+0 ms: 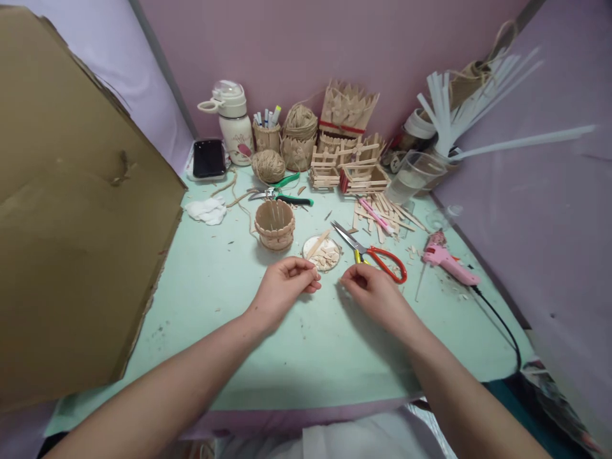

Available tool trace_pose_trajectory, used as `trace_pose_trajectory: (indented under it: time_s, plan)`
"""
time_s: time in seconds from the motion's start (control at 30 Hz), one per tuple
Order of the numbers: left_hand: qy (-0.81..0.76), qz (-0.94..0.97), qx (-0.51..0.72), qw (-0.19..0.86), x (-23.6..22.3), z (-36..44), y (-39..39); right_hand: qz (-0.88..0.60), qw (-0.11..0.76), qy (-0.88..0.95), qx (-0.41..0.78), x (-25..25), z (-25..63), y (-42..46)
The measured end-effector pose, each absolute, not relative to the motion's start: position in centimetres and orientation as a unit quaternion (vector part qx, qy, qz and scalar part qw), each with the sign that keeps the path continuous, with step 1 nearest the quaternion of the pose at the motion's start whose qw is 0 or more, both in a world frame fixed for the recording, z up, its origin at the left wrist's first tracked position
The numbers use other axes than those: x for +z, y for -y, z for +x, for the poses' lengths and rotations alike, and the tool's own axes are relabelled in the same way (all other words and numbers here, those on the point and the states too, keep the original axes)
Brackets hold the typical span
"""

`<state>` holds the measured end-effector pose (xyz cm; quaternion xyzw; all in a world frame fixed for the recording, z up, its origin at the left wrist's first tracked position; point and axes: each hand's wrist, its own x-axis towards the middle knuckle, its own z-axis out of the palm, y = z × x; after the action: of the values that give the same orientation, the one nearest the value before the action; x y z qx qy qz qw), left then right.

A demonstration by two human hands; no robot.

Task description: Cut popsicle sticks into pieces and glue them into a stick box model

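Observation:
My left hand (285, 284) is closed, thumb against fingertips, just in front of a small round dish (329, 267) of wooden chips. Something small and pale may be in its pinch; I cannot make it out. To the right, my right hand (371, 290) is also closed in a pinch, and whatever its fingertips hold is hidden or too small to name. A flat wooden stick (317, 244) lies across the dish. Red-handled scissors (367, 247) lie partly open beyond my right hand. Behind my left hand stands a small basket of wooden pieces (275, 225).
A pink glue gun (449, 260) with a black cord lies at right. Craft sticks (382, 213), a clear cup (414, 178) and small wooden crates (364, 179) stand farther back. Green-handled pruners (282, 195), twine balls (268, 166) and a bottle (236, 131) are behind; cardboard (81, 210) rises at left.

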<state>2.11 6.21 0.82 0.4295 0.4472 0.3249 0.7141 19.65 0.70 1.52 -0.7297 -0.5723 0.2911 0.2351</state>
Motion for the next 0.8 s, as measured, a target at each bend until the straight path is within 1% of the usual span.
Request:
trace_pose_trajectory:
  time_s: [0.1,0.2,0.33,0.4,0.47,0.53,0.6,0.7,0.8]
  plan:
    - [-0.450,0.436,0.320,0.711,0.6,2.1,-6.2,-0.723,0.211,0.616,0.233,0.5,19.1,-0.3]
    - [-0.456,0.444,0.319,0.703,0.4,2.1,-6.3,-0.711,0.204,0.642,0.202,0.3,18.8,-0.2]
    - [-0.451,0.459,0.312,0.699,0.4,2.0,-6.4,-0.719,0.262,0.623,0.159,1.3,20.4,0.0]
    - [-0.447,0.462,0.308,0.701,0.4,1.9,-6.4,-0.740,0.294,0.597,0.099,1.8,22.6,0.2]
    - [-0.438,0.464,0.308,0.706,0.4,1.8,-6.4,-0.779,0.288,0.557,0.017,2.0,25.8,0.3]
    - [-0.427,0.460,0.310,0.714,0.4,1.8,-6.4,-0.822,0.232,0.519,-0.036,1.9,29.7,0.7]
    - [-0.417,0.453,0.312,0.724,0.3,1.8,-6.5,-0.862,0.137,0.486,-0.036,1.6,33.3,1.1]
    - [-0.413,0.446,0.311,0.731,0.3,1.9,-6.6,-0.900,0.034,0.435,-0.014,0.9,37.2,1.6]
    - [-0.418,0.438,0.313,0.732,0.3,1.9,-6.6,-0.897,-0.008,0.441,0.029,0.2,38.9,1.8]
